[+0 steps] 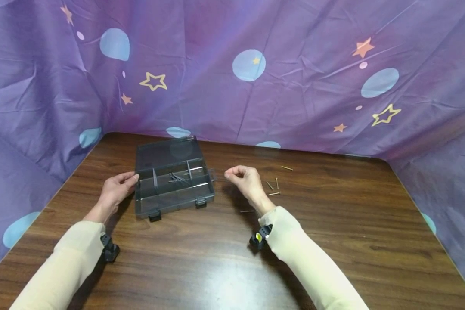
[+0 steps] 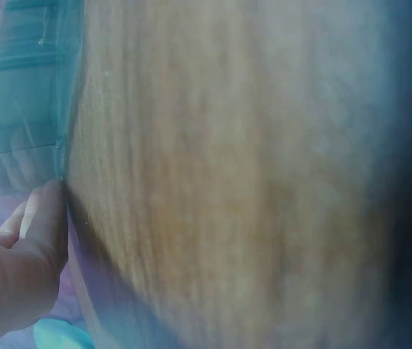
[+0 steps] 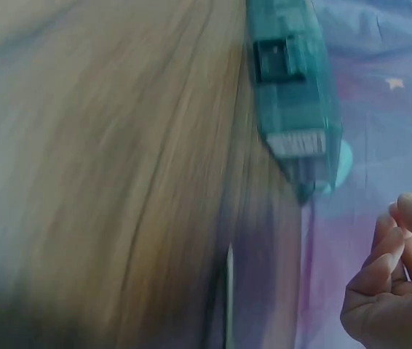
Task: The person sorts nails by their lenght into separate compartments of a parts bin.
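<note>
A smoky, see-through compartment box (image 1: 174, 196) lies with its lid (image 1: 166, 153) laid back on the far side. Several grey nails or screws (image 1: 179, 178) lie in its middle compartment. My left hand (image 1: 114, 191) grips the box's left side; in the left wrist view its fingertips (image 2: 52, 195) meet the clear plastic. Just off the box's right side is my right hand (image 1: 246, 183), thumb and fingertips brought together. The right wrist view shows these fingers (image 3: 381, 273) bent, and whether something thin is between them is not visible.
Several brass-coloured nails or screws (image 1: 277, 183) lie scattered right of my right hand. One more pointed piece (image 1: 246, 211) lies near that wrist. Two dark latches (image 1: 155, 215) stick out at the box's front. A purple patterned cloth (image 1: 217, 99) hangs behind the wooden table (image 1: 333, 241).
</note>
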`<state>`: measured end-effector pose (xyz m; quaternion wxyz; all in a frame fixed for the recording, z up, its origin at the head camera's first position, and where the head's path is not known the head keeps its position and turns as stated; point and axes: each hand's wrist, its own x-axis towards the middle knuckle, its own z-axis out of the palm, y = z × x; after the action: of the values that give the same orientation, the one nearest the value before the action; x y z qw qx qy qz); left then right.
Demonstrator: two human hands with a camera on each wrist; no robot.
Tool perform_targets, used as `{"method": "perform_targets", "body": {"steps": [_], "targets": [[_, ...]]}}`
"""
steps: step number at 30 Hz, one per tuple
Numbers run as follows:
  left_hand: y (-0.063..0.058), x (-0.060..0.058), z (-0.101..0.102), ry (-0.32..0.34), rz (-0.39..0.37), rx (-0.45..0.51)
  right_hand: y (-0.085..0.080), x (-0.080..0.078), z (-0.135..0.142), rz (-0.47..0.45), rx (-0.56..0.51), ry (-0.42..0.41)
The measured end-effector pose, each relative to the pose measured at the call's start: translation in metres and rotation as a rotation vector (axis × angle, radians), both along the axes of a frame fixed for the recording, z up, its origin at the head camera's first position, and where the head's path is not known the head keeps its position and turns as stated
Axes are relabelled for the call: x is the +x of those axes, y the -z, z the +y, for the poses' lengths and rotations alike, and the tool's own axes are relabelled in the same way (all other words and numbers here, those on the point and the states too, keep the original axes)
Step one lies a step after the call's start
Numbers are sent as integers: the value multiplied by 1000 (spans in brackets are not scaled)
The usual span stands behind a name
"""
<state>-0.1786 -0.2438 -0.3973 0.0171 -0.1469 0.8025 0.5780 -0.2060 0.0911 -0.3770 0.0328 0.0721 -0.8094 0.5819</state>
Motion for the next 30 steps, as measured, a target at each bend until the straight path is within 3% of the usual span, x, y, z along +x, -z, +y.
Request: {"method": "perform_targets", "body": {"steps": [6, 17, 30], "targets": [[-2, 0, 0, 9, 0, -13, 7, 5, 30, -36, 49, 6], [-2, 1, 1, 3, 6, 5, 18, 22, 71, -71, 182, -107], [0, 1, 2, -39, 49, 36, 23, 33, 83, -129, 261, -237]]}}
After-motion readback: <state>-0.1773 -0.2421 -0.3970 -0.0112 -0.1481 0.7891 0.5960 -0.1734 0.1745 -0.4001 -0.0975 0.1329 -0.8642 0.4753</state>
